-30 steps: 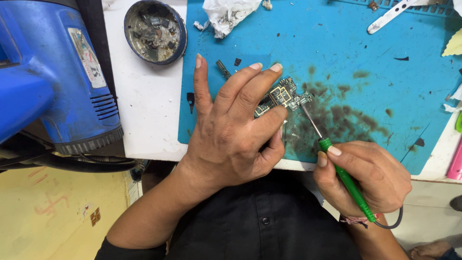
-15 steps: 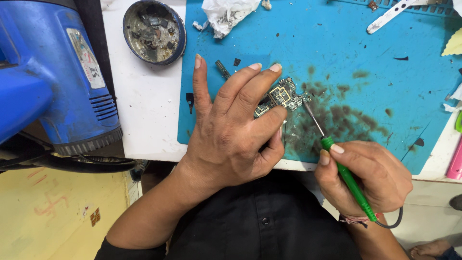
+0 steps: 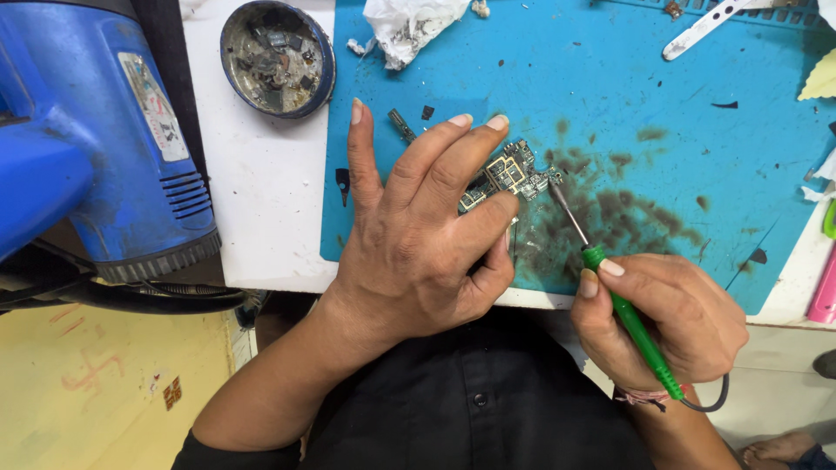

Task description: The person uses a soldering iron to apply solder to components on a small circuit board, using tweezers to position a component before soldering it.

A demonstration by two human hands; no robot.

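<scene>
Apparently scorched, the blue mat (image 3: 697,157) covers a white bench (image 3: 270,209).

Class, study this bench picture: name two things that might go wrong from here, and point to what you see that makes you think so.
1. The left hand pins the small circuit board with fingertips close to the tip of the green-handled iron in the right hand; a slip might burn a finger.
2. The blue mat is dark-stained around the board, so residue may foul the work.
</scene>
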